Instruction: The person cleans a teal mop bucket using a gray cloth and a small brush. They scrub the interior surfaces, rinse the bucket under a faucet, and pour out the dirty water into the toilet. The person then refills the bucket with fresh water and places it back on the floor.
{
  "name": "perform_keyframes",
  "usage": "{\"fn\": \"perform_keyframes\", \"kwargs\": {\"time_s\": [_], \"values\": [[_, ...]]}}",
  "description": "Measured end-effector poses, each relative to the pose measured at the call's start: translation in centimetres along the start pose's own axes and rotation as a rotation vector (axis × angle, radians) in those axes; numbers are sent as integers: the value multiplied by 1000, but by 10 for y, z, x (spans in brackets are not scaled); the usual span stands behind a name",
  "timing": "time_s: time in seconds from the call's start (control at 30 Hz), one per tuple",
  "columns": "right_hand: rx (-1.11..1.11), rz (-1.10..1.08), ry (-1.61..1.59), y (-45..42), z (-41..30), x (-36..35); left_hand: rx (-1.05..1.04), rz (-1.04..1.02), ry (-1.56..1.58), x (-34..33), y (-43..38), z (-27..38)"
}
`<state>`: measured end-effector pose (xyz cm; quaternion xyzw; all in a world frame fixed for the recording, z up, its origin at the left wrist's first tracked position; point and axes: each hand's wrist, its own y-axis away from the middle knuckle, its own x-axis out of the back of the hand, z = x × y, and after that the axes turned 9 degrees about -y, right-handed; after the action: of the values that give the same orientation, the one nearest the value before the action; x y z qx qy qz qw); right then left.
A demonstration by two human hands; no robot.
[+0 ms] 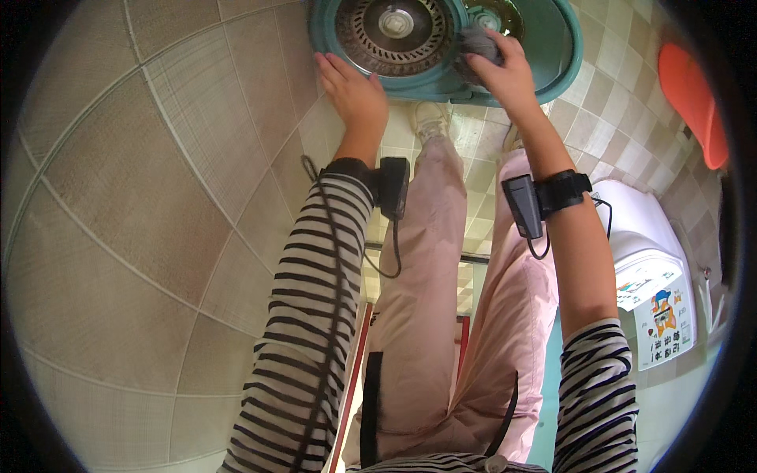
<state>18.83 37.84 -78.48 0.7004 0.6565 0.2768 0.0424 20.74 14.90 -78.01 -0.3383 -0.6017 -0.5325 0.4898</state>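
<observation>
A teal spin-mop bucket (408, 90) stands on the floor at the top of the view. Its left part carries a perforated metal spin basket (369, 44) with a white hub (395, 23) in the middle. The right part is a deeper basin (547, 56), with a round fitting (488, 19) inside it. My left hand (358, 91) lies flat against the bucket's near left rim and holds nothing. In my right hand (510, 75) is a blurred, dark grey cloth (478, 50), gripped over the wall between basket and basin. The cloth hides part of that wall.
A tiled wall (118, 224) rises close on my left. To the right stand a white lidded bin (636, 219) bearing printed stickers (665, 325) and, farther up, an orange-red plastic basin (692, 100). My shoes (430, 121) are just below the bucket on the tiled floor (591, 112).
</observation>
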Motion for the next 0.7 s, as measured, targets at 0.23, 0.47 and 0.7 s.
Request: {"fn": "perform_keyframes", "kwargs": {"time_s": [0.23, 0.47, 0.7], "values": [[669, -373, 1173, -69, -30, -71, -275, -23, -276, -19, 0, -2], [460, -279, 981, -47, 22, -112, -398, -140, -108, -18, -2, -7], [-47, -417, 380, -37, 22, -158, -446, -118, -20, -26, -4, -18]]}}
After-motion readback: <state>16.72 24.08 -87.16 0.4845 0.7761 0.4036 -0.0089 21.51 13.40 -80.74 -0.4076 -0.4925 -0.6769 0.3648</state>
